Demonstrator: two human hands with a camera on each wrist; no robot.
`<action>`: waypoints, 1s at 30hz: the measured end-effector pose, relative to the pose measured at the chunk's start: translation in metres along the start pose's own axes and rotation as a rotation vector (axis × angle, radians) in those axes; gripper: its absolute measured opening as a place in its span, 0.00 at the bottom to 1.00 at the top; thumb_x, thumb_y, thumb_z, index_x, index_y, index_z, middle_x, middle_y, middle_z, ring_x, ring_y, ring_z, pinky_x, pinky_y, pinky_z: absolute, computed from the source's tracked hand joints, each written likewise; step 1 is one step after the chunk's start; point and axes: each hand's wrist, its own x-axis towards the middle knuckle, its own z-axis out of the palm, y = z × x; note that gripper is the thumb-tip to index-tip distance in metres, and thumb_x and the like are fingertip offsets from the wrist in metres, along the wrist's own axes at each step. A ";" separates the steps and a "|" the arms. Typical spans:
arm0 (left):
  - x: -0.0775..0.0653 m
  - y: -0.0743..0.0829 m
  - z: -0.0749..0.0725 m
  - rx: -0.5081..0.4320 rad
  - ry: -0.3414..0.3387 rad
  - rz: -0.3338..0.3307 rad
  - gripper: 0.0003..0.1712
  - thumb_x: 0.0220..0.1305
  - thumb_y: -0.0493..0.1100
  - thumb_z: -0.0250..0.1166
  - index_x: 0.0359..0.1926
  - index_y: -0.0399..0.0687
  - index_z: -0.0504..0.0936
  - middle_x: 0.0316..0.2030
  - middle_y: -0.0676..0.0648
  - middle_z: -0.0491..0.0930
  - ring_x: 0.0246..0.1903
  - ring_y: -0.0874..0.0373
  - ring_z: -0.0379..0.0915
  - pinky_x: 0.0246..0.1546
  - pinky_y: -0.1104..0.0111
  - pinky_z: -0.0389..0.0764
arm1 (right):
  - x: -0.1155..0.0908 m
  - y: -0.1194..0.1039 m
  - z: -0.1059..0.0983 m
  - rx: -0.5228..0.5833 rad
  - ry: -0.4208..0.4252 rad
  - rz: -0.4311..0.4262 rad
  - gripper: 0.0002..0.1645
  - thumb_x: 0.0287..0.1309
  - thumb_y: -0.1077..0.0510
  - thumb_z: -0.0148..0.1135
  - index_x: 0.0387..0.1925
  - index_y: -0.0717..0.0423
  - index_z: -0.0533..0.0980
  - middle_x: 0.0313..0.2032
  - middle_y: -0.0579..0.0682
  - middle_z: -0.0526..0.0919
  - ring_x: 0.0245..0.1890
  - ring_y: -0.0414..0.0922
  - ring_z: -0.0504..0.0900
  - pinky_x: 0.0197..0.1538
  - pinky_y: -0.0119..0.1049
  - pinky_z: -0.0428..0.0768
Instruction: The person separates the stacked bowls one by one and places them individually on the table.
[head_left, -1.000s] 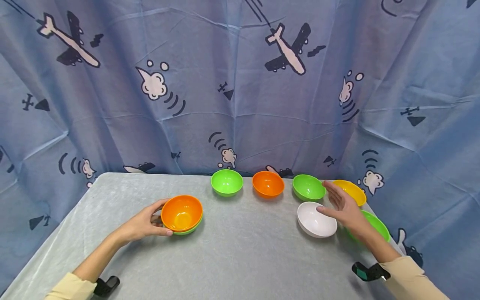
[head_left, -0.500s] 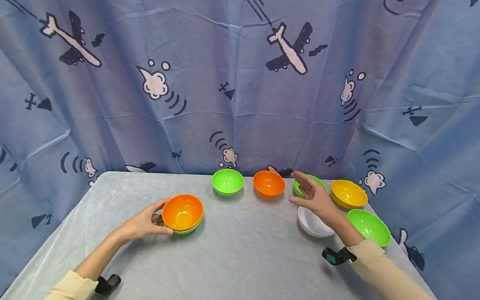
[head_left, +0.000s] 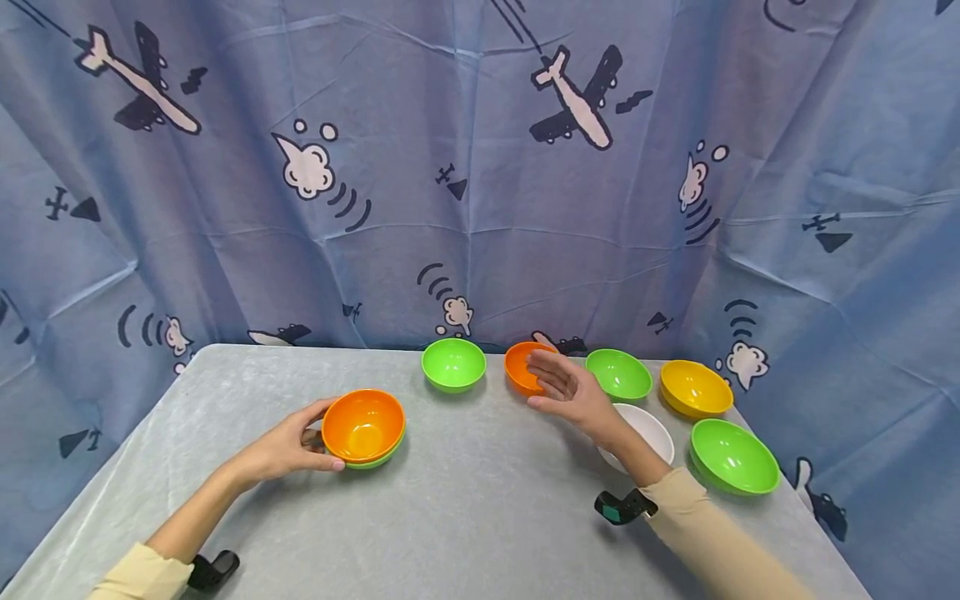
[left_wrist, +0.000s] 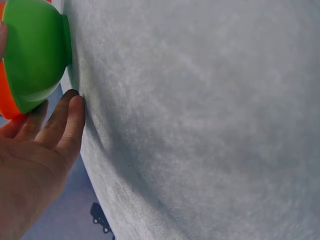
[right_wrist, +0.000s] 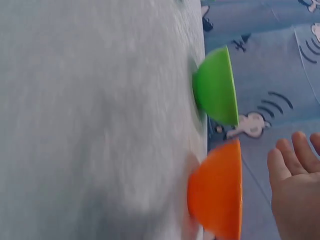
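My left hand (head_left: 281,450) grips a stack of two bowls at the table's left, its thumb and fingers around the left side. An orange bowl (head_left: 364,423) sits inside a green bowl (left_wrist: 37,47), whose foot is close to the cloth in the left wrist view. My right hand (head_left: 576,400) holds nothing; its fingers are spread loosely in the air. In the head view it overlaps the right side of another orange bowl (head_left: 519,371) at the back. The right wrist view shows that hand beside the orange bowl (right_wrist: 217,192), its fingers apart from it.
Along the back edge stand a green bowl (head_left: 453,365), another green bowl (head_left: 618,375) and a yellow bowl (head_left: 696,389). A white bowl (head_left: 651,433), partly behind my right forearm, and a green bowl (head_left: 735,457) are on the right. A patterned curtain (head_left: 480,167) hangs behind the grey-covered table (head_left: 480,517).
My right hand has moved left, from above the white bowl past the back green bowl to the orange one. My left hand and its stack have stayed put.
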 end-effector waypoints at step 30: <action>0.000 0.003 -0.001 0.037 -0.005 0.025 0.51 0.58 0.39 0.78 0.74 0.30 0.57 0.69 0.28 0.60 0.63 0.27 0.65 0.59 0.52 0.75 | 0.062 0.032 0.167 0.001 -0.293 0.015 0.62 0.49 0.65 0.80 0.78 0.62 0.52 0.75 0.62 0.56 0.75 0.52 0.56 0.71 0.42 0.60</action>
